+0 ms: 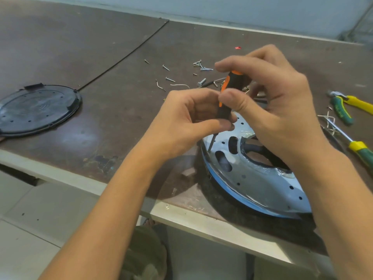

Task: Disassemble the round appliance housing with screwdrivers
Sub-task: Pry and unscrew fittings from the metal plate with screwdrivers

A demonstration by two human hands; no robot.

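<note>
A round housing (252,178) with a shiny perforated metal plate and a blue rim lies near the table's front edge at the right. An orange-and-black screwdriver (227,93) stands nearly upright, its tip set on the plate's left edge. My left hand (191,120) pinches the lower part of the handle between thumb and fingers. My right hand (268,93) grips the upper part of the handle with thumb and fingertips and hides the back of the housing.
A black round cover (38,109) lies on the table at the left. Several loose screws (201,66), a bolt and hex keys lie behind my hands. Green-and-yellow pliers (347,106) and a green-and-yellow screwdriver (361,150) lie at the right. The table's front edge (121,188) runs diagonally.
</note>
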